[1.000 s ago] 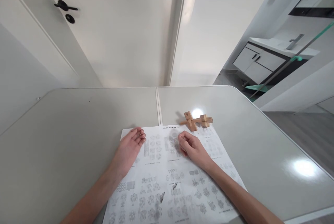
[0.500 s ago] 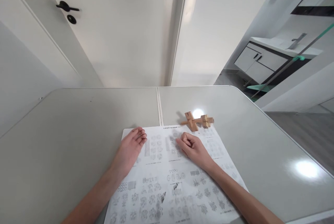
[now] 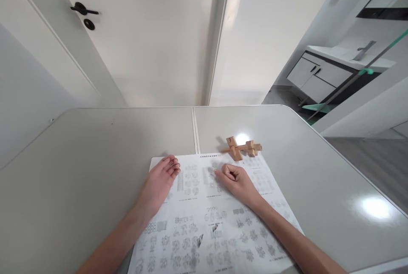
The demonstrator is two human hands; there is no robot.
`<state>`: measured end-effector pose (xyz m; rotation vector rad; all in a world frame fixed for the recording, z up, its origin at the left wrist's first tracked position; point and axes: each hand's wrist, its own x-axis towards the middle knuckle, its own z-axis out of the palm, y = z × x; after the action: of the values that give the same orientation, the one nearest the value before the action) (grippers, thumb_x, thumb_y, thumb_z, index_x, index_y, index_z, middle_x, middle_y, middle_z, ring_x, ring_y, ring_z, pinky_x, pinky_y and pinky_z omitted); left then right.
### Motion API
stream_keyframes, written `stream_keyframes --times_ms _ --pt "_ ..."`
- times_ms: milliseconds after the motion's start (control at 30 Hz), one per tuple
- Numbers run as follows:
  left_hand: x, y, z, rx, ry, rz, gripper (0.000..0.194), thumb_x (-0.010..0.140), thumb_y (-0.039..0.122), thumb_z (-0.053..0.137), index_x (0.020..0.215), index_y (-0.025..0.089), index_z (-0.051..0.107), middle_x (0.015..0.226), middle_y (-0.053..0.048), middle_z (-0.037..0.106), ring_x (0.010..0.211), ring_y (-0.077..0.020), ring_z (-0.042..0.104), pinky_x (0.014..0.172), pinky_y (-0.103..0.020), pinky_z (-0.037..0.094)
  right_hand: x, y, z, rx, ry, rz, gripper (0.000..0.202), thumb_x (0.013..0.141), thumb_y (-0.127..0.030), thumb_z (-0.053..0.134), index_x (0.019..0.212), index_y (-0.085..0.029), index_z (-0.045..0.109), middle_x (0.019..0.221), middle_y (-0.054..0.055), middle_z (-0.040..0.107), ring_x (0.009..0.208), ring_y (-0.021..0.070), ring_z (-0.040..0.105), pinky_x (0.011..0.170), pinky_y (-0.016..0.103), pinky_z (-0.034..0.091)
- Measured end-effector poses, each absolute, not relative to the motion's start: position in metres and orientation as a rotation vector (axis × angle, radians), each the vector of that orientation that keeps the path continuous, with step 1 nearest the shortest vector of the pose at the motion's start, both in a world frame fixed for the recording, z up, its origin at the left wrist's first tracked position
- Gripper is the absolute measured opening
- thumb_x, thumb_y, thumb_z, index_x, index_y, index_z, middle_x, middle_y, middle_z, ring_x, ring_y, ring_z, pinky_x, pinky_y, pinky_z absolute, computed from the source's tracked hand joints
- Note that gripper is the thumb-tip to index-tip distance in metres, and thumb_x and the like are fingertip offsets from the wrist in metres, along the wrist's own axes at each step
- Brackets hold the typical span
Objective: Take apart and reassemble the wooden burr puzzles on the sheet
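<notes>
White door panels [image 3: 159,44] back a grey tabletop [image 3: 79,172]; partly covering a printed sheet [image 3: 199,206] are the left hand [image 3: 162,180], grip loosely spread, and right hand [image 3: 236,182], grip balled. Just beyond the right, a wooden block assembly [image 3: 236,152] lies at the sheet's far edge.

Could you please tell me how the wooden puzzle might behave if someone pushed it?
The wooden puzzle is probably stiff, looking like solid wood. Its angular, jutting blocks make smooth rolling unlikely. It might slide fairly easily, since the table looks glossy.

Single head-worn view, close above the table [image 3: 95,159], facing forward and down, white door [image 3: 159,52] ahead.
</notes>
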<state>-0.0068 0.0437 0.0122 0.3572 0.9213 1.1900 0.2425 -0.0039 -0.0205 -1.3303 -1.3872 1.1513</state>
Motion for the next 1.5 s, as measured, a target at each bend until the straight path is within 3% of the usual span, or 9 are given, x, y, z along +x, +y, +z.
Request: stream_keyframes --times_ms 567,1100,1500 --pt "-0.0060 0.0445 0.0123 0.350 0.942 1.193 0.016 0.094 0.014 0.064 0.082 0.012 0.075 0.085 -0.007 0.064 0.081 -0.0158 0.064 0.078 -0.027 0.058 0.2491 -0.0003 -0.0190 -1.367 -1.247 0.978 0.046 0.090 -0.030 0.060 0.068 -0.025 0.020 0.062 -0.007 0.027 0.060 0.0128 0.024 0.057 0.029 0.024" --pt "-0.0049 0.0452 0.0133 0.331 0.941 1.203 0.013 0.093 0.012 0.064 0.084 0.012 0.074 0.084 -0.007 0.065 0.081 -0.0160 0.065 0.079 -0.028 0.058 0.2485 0.0018 -0.0232 -1.391 -1.209 0.958 0.041 0.076 -0.021 0.056 0.064 -0.025 0.016 0.060 -0.007 0.020 0.061 0.0121 0.016 0.056 0.030 0.014" --pt "-0.0045 0.0447 0.0175 0.344 0.961 1.198 0.018 0.096 0.012 0.061 0.084 0.012 0.075 0.086 -0.007 0.064 0.083 -0.0167 0.065 0.079 -0.028 0.059 0.2480 0.0015 -0.0210 -1.388 -1.203 0.978 0.040 0.075 -0.020 0.055 0.065 -0.025 0.017 0.061 -0.007 0.020 0.061 0.0123 0.016 0.056 0.029 0.014"
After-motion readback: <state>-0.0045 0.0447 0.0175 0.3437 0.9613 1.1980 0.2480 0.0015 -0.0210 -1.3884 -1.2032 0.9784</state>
